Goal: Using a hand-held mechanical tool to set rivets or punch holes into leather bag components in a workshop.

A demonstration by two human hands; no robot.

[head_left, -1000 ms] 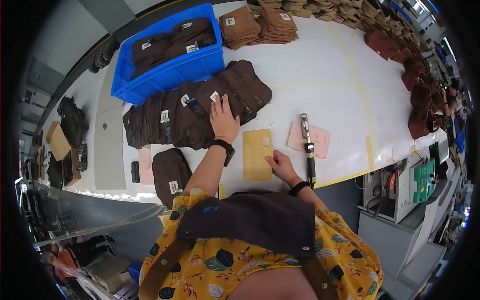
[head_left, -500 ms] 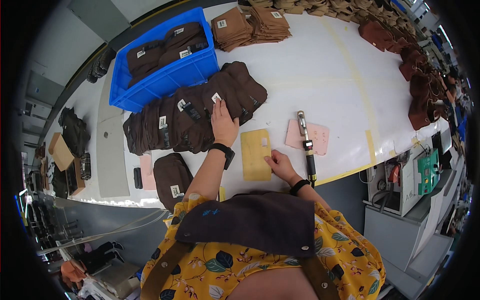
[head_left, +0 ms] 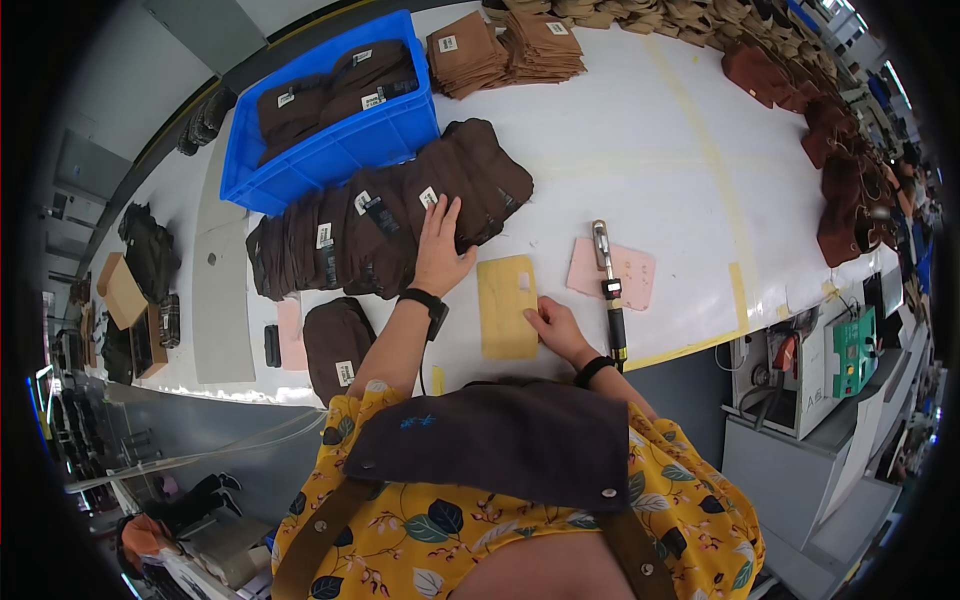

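While the yellow card (head_left: 507,305) lies flat on the white table (head_left: 640,150), my right hand (head_left: 553,328) rests on its near right edge, fingers spread. Just left and farther off, my left hand (head_left: 440,250) presses open-palmed on the row of brown pouches (head_left: 390,220). Beyond them, a blue crate (head_left: 335,150) holds more brown pouches.

The white surface (head_left: 660,130) is bare in the upper middle of the frame, so a hand could pass there. At the left middle, a row of brown bags (head_left: 390,220) blocks the way, with a blue bin (head_left: 330,150) just behind it. A hand tool (head_left: 608,290) lies on a pink sheet (head_left: 632,272), right of the tan card (head_left: 507,305).
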